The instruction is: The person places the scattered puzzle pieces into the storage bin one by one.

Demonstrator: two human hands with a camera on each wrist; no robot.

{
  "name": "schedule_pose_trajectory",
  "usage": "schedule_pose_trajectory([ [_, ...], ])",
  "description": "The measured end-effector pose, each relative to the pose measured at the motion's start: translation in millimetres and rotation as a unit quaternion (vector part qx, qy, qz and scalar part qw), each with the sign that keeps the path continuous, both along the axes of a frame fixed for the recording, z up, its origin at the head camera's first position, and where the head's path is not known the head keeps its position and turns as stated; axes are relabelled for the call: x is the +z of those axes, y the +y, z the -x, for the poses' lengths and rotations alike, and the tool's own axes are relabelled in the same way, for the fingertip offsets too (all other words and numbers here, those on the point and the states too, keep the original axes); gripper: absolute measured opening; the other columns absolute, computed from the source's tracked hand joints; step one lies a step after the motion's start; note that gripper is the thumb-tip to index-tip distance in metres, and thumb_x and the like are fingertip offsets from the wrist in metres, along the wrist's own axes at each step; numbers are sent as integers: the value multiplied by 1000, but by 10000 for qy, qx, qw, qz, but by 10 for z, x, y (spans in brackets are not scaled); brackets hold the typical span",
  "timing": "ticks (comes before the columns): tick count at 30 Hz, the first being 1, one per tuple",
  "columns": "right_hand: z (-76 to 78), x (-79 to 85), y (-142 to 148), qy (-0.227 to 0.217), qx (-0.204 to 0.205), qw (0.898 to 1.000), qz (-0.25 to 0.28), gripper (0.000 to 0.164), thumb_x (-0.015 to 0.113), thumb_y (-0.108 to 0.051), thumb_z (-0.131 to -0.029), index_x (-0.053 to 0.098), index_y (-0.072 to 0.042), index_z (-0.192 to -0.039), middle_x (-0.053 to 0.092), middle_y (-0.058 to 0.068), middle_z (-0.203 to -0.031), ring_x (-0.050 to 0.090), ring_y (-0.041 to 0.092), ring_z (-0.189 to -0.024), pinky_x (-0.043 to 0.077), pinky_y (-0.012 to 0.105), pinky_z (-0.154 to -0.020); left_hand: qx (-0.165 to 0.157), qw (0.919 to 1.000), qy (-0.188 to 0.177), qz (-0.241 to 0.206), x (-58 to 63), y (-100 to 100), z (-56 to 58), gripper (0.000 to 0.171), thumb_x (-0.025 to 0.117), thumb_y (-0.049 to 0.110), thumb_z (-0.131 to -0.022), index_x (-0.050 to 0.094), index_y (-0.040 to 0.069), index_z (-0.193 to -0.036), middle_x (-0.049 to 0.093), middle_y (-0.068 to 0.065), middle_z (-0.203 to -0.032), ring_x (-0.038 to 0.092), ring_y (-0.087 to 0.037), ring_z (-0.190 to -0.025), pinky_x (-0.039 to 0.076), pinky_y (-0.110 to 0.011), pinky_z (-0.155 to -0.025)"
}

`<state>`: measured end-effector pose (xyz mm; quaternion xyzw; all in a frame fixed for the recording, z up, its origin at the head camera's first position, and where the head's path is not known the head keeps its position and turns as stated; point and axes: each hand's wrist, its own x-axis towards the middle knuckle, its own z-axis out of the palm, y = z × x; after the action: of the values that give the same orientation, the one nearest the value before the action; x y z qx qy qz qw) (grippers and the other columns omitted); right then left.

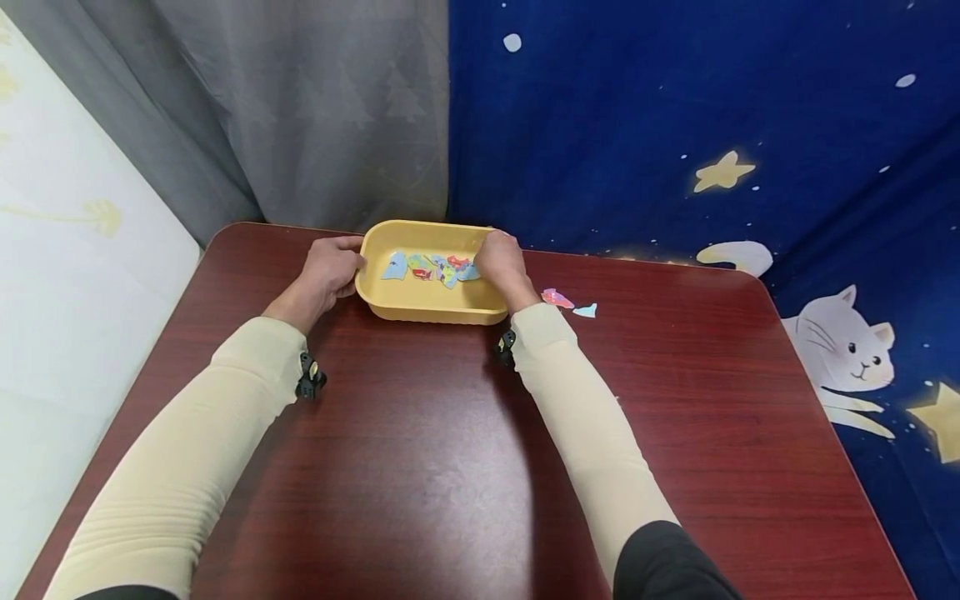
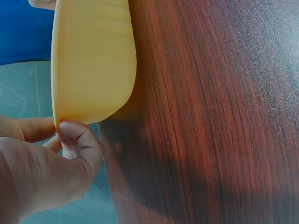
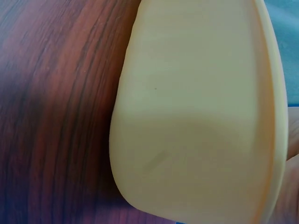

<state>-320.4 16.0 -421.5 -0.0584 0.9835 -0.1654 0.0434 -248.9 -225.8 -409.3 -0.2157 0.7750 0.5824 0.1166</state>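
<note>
A yellow plastic basin (image 1: 438,315) with rounded corners stands near the far edge of the table. Flat, irregular coloured pieces (image 1: 448,270), mostly blue, green and red, lie on its floor. At its left end my left hand (image 1: 327,271) pinches the rim; the left wrist view shows thumb and fingers on either side of the basin's wall (image 2: 93,60). My right hand (image 1: 501,262) grips the rim at the right end, knuckles up. In the right wrist view the basin wall (image 3: 196,102) hides most of that hand.
Right of the basin, a pink piece (image 1: 557,297) and a pale blue piece (image 1: 586,311) lie on the dark red wooden table (image 1: 420,467). Behind the table hang a grey curtain (image 1: 337,108) and a blue one (image 1: 600,125) with stars and a cat.
</note>
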Motion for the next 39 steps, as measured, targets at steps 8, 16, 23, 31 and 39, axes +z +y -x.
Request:
schedule_pose_trajectory([
  [8, 7, -47, -8, 149, 14, 9991, -395, 20, 54, -9, -90, 70, -1, -99, 68, 14, -108, 63, 29, -103, 46, 37, -96, -6, 10000, 10, -20, -24, 14, 6, 49, 48, 8, -97, 47, 14, -145, 56, -15, -107, 53, -8, -52, 45, -21, -49],
  [16, -33, 46, 19, -84, -345, 9994, -22, 21, 55, -11, -90, 68, -1, -103, 67, 15, -106, 63, 27, -95, 53, 38, -86, -11, 10000, -7, -42, -20, 21, 6, 48, 48, 8, -97, 48, 14, -145, 56, -15, -107, 52, -9, -50, 45, -21, -48],
  [23, -43, 275, 127, -71, -791, 9952, 568, 12, 57, -11, -88, 66, -4, -89, 65, 13, -94, 60, 24, -84, 53, 38, -77, -23, 10000, 43, -18, -13, 11, 9, 49, 48, 8, -97, 47, 14, -145, 55, -15, -107, 51, -8, -50, 44, -21, -48],
  [31, 1, 450, 390, -260, -1198, 9854, 1178, 18, 55, -10, -86, 66, -7, -72, 57, 4, -67, 56, 20, -67, 42, 24, -53, 80, 10000, 60, 5, -38, 8, 9, 48, 47, 8, -97, 49, 14, -144, 55, -14, -109, 52, -7, -52, 46, -21, -49],
  [39, -54, 525, 730, -510, -1545, 9662, 2002, 25, 62, -21, -92, 74, -3, -105, 73, 14, -93, 73, 22, -80, 54, 30, -77, 82, 9999, 79, 10, -27, 8, 8, 48, 47, 8, -97, 48, 13, -145, 56, -15, -108, 52, -6, -49, 44, -20, -47],
])
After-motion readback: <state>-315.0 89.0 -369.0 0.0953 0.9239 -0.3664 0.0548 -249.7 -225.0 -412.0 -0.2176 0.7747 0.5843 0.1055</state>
